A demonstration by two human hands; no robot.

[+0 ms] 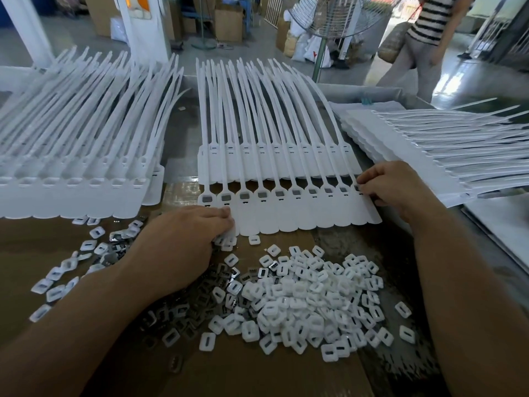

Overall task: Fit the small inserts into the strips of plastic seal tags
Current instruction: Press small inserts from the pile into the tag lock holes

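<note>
Strip of seal tags (pixel 286 216) is laid flat between both hands, grey pieces seated in its sockets. Right hand (pixel 392 187) is curled, pinching the strip's end socket. Left hand (pixel 186 239) is held flat, fingers pressed on the strip's corner. Loose inserts (pixel 309 296) are heaped on the tabletop (pixel 343 242), nearer than both hands.

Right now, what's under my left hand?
Your left hand rests its fingertips on the near-left corner of the middle tag strip. A few white inserts peek out beneath the fingers; anything else under the palm is covered.
</note>
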